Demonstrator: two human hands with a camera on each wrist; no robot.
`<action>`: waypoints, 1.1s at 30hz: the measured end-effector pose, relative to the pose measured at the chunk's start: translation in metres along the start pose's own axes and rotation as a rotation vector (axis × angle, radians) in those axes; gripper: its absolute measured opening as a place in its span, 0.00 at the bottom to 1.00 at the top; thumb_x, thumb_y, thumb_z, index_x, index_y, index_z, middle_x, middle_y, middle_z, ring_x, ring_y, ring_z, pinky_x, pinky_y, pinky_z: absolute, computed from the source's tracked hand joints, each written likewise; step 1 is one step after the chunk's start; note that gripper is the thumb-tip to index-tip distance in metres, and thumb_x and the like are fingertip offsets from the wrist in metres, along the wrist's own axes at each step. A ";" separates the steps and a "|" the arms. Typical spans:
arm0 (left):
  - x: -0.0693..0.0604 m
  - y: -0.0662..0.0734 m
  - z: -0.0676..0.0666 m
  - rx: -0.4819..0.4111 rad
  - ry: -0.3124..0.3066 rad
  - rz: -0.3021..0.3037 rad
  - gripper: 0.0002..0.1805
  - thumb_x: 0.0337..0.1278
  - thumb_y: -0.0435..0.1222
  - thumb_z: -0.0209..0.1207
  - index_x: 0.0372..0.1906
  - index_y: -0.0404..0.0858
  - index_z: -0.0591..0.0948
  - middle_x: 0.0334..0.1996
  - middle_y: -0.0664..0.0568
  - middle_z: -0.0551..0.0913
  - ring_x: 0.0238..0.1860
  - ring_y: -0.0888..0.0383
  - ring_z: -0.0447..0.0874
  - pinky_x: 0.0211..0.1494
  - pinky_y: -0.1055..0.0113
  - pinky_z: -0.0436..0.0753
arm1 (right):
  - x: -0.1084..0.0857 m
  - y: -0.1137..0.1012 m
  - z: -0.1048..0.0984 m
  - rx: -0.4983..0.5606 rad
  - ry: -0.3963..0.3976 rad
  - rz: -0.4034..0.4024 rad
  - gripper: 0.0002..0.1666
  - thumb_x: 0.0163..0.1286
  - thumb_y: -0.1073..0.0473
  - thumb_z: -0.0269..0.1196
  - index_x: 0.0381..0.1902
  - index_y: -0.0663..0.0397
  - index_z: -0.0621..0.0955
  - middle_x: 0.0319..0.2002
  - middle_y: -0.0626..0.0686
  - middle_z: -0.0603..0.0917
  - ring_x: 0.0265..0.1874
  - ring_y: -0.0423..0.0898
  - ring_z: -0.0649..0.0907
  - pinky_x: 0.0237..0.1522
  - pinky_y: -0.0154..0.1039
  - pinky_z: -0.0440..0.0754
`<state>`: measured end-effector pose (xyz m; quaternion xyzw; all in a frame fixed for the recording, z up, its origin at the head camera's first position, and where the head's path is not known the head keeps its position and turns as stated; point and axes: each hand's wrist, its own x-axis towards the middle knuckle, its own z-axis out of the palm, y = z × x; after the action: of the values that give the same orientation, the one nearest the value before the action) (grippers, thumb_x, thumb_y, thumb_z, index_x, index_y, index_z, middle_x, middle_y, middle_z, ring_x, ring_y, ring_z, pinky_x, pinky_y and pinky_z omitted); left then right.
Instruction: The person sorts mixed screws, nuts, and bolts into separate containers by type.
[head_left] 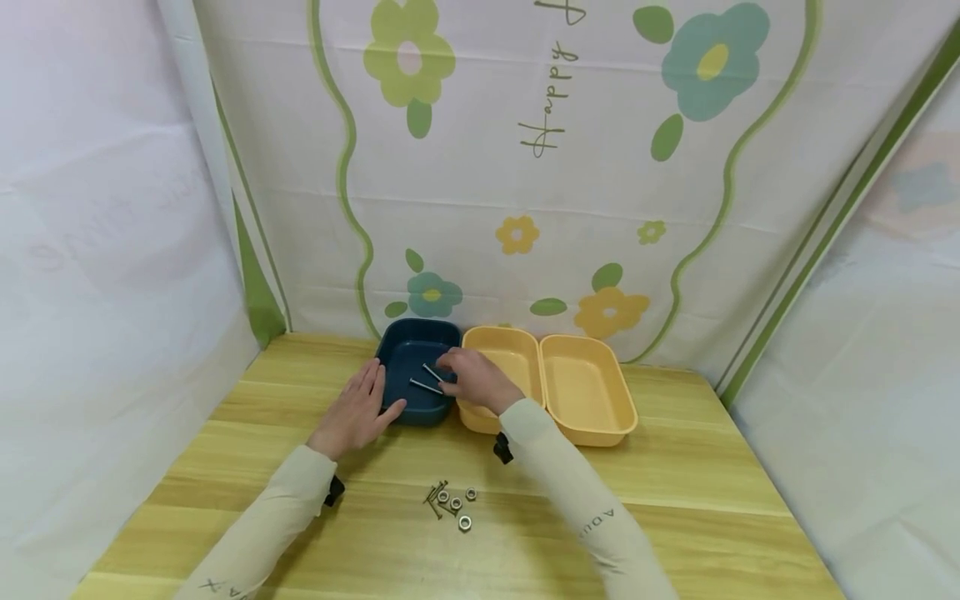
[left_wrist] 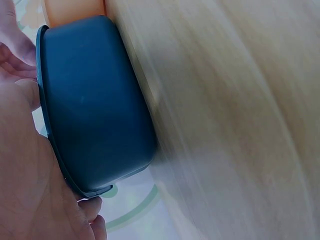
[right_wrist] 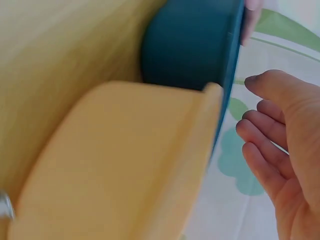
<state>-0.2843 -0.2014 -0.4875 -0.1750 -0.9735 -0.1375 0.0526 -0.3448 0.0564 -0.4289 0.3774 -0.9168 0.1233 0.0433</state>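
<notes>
A dark blue bin holds two long screws that show near my right fingertips. My left hand rests at the bin's front left corner, its fingers fairly straight along the left rim and the thumb spread toward the front rim. In the left wrist view, that hand lies against the rim. Over the bin's right side is my right hand. The right wrist view shows this hand with loosely bent fingers and nothing visible between them.
Two yellow bins stand side by side, right of the blue one. Nearer on the wooden table lie several small screws and several nuts. A flower-printed cloth hangs behind the bins.
</notes>
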 end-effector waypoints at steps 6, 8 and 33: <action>-0.001 0.000 -0.001 -0.009 0.001 -0.005 0.49 0.81 0.59 0.45 0.81 0.21 0.53 0.83 0.28 0.50 0.85 0.33 0.47 0.86 0.39 0.54 | -0.016 0.005 -0.024 0.001 0.042 -0.074 0.18 0.72 0.56 0.71 0.56 0.59 0.86 0.51 0.56 0.90 0.49 0.53 0.89 0.54 0.42 0.88; -0.001 0.000 -0.002 -0.013 0.000 -0.006 0.48 0.81 0.59 0.46 0.80 0.20 0.53 0.83 0.27 0.50 0.85 0.32 0.47 0.86 0.39 0.54 | -0.022 0.007 -0.031 -0.004 0.051 -0.092 0.18 0.72 0.57 0.71 0.55 0.60 0.86 0.49 0.56 0.90 0.49 0.54 0.89 0.54 0.43 0.89; -0.002 0.002 -0.002 -0.029 0.015 0.011 0.48 0.82 0.57 0.46 0.80 0.19 0.53 0.83 0.26 0.51 0.85 0.31 0.47 0.85 0.38 0.54 | -0.134 0.003 -0.084 -0.073 0.039 -0.094 0.18 0.69 0.56 0.74 0.53 0.58 0.87 0.49 0.53 0.89 0.47 0.48 0.88 0.50 0.43 0.89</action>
<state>-0.2810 -0.2006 -0.4853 -0.1800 -0.9700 -0.1525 0.0583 -0.2525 0.1711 -0.3717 0.4155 -0.9010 0.0948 0.0808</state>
